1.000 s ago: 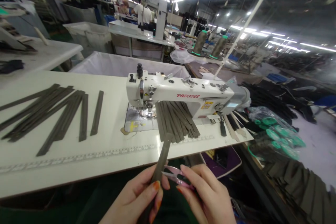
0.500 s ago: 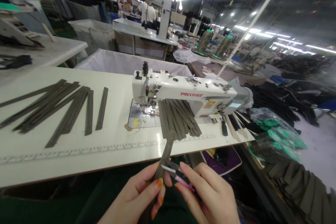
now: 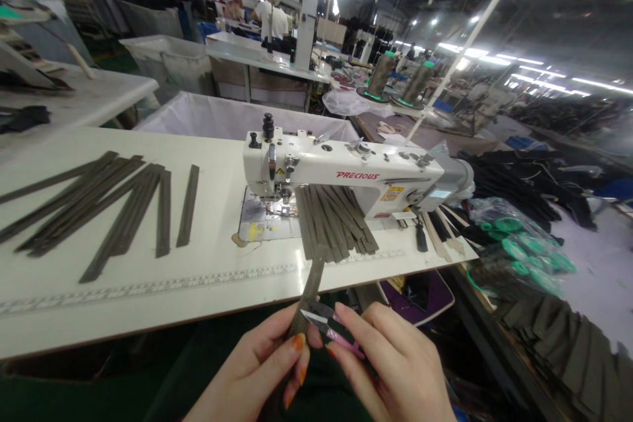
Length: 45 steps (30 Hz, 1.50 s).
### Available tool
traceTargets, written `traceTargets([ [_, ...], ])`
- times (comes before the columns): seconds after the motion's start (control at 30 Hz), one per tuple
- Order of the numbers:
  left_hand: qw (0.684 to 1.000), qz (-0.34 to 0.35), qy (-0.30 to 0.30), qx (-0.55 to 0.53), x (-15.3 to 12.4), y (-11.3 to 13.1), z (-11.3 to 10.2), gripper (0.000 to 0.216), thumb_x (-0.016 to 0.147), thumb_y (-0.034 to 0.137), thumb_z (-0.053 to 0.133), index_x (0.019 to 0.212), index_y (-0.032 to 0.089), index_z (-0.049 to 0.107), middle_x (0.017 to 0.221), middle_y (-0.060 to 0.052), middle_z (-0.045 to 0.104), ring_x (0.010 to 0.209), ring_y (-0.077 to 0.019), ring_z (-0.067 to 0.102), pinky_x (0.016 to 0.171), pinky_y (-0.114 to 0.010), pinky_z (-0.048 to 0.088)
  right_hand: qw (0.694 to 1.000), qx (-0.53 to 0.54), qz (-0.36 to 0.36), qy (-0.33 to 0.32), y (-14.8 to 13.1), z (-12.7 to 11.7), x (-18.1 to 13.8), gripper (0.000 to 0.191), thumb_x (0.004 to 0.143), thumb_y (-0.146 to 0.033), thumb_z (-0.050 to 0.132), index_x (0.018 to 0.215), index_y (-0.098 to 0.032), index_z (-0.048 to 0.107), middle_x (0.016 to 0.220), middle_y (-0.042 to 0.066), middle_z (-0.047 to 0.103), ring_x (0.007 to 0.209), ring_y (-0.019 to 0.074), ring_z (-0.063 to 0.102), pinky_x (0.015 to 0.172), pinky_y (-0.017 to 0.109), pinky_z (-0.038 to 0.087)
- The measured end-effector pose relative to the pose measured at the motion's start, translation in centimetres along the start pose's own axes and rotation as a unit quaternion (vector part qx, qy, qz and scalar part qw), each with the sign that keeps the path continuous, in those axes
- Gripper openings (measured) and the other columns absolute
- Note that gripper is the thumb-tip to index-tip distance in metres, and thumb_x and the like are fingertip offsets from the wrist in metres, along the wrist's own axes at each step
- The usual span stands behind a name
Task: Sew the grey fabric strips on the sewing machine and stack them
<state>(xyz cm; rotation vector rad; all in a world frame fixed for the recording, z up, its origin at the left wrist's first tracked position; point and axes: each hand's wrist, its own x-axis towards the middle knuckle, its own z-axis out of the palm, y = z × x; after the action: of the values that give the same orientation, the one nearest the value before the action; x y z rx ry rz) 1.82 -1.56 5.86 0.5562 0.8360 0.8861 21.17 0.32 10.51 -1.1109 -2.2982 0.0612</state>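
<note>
Olive-grey fabric strip (image 3: 310, 290), one, long and narrow, flat, matte; held low in front of the table (image 3: 208, 277) edge, its far end rising to meet the bundle on the table.
Left hand (image 3: 257, 369): grip clenched on the strip, thumb and fingers pinching it; orange-painted nails.
Right hand (image 3: 390, 369): grip closed around one pair of thread snips (image 3: 329, 328), pink handle, metal blades parted, tips just beside the strip near the left thumb.
Table, white, one; a printed ruler band runs along its near edge.
Strip bundle (image 3: 336, 224), same olive-grey, fanned under the machine arm; roughly ten, exact count unclear where they overlap.
Loose strips (image 3: 109, 208), left side of the table, spread in a fan; about a dozen, two lying apart at the right.
Sewing machine (image 3: 346, 175), white, one, lettered in red.
Thread cones (image 3: 380, 76), two, on green bases, beyond the machine.
Person in white top (image 3: 270, 20), far background.
</note>
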Motion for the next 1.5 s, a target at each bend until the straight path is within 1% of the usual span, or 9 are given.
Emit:
traceTargets([
  [0.13,1.0,-0.003,-0.003,0.0,0.1,0.0,-0.1,0.038,0.078,0.047,0.077,0.102,0.019,0.071,0.066,0.0,0.059,0.055,-0.0087,0.045,0.054,-0.018,0.035,1.0,0.002,0.002,0.008,-0.2,0.0,0.1,0.023,0.093,-0.024,0.061,0.114,-0.014,0.065,0.074,0.005,0.063,0.062,0.0163,0.06,0.052,0.026,0.05],
  [0.27,1.0,0.004,0.004,0.003,0.2,-0.2,-0.3,0.035,0.079,0.047,0.076,0.101,0.02,0.07,0.067,0.001,0.059,0.055,-0.0087,0.044,0.054,-0.018,0.035,1.0,0.004,0.003,0.012,-0.3,-0.1,0.3,0.023,0.093,-0.023,0.062,0.113,-0.013,0.065,0.073,0.005,0.062,0.062,0.0163,0.059,0.051,0.026,0.049],
  [0.43,1.0,0.017,0.001,0.018,0.3,-0.4,-0.5,0.031,0.08,0.047,0.074,0.095,0.02,0.07,0.064,0.002,0.057,0.054,-0.0087,0.043,0.054,-0.019,0.033,1.0,0.009,0.007,0.006,-0.5,-0.1,0.5,0.025,0.092,-0.023,0.062,0.114,-0.013,0.064,0.076,0.006,0.063,0.064,0.0171,0.06,0.054,0.027,0.05],
  [0.77,0.999,0.022,0.004,0.031,0.1,-0.7,-0.7,0.029,0.081,0.045,0.074,0.096,0.021,0.069,0.061,0.002,0.056,0.053,-0.0092,0.042,0.054,-0.02,0.032,1.0,0.002,0.009,-0.006,-0.6,-0.2,0.9,0.022,0.093,-0.023,0.061,0.112,-0.013,0.065,0.074,0.005,0.061,0.062,0.0164,0.058,0.05,0.026,0.047],
  [0.87,1.0,0.013,0.007,0.012,0.1,-0.5,-0.6,0.029,0.081,0.045,0.074,0.094,0.02,0.069,0.06,0.002,0.055,0.051,-0.0083,0.041,0.052,-0.02,0.03,1.0,0.009,0.007,-0.002,-0.4,-0.4,0.6,0.025,0.092,-0.022,0.062,0.115,-0.013,0.063,0.076,0.005,0.062,0.064,0.0166,0.058,0.053,0.027,0.048],
  [1.03,0.999,-0.017,-0.017,-0.024,0.2,0.4,-0.5,0.03,0.081,0.047,0.073,0.09,0.018,0.069,0.06,0.002,0.052,0.049,-0.0068,0.038,0.047,-0.019,0.026,0.999,0.028,0.018,-0.001,0.4,-1.0,-0.2,0.031,0.092,-0.018,0.062,0.122,-0.014,0.059,0.078,0.005,0.059,0.067,0.0168,0.058,0.055,0.027,0.049],
  [1.2,0.998,-0.035,-0.027,-0.033,0.1,0.9,-0.4,0.028,0.083,0.044,0.072,0.089,0.017,0.069,0.06,0.002,0.052,0.047,-0.0062,0.037,0.046,-0.019,0.027,0.999,0.034,0.016,-0.025,0.5,-1.1,-0.3,0.028,0.093,-0.019,0.061,0.121,-0.015,0.06,0.08,0.006,0.06,0.068,0.0174,0.059,0.056,0.027,0.05],
  [1.37,0.998,-0.036,-0.031,-0.041,0.0,0.8,-0.3,0.027,0.083,0.044,0.072,0.088,0.017,0.068,0.059,0.002,0.051,0.046,-0.0057,0.037,0.045,-0.018,0.026,0.999,0.038,0.02,-0.023,0.4,-0.8,-0.3,0.03,0.092,-0.019,0.062,0.122,-0.014,0.059,0.082,0.007,0.061,0.071,0.018,0.06,0.058,0.028,0.051],
  [1.5,0.998,-0.037,-0.025,-0.039,-0.1,0.8,-0.2,0.028,0.082,0.045,0.072,0.088,0.018,0.068,0.058,0.002,0.052,0.046,-0.0055,0.036,0.045,-0.018,0.026,0.999,0.04,0.018,-0.022,0.3,-0.8,-0.3,0.028,0.093,-0.019,0.061,0.12,-0.015,0.06,0.081,0.006,0.061,0.07,0.0173,0.06,0.057,0.027,0.05],
])
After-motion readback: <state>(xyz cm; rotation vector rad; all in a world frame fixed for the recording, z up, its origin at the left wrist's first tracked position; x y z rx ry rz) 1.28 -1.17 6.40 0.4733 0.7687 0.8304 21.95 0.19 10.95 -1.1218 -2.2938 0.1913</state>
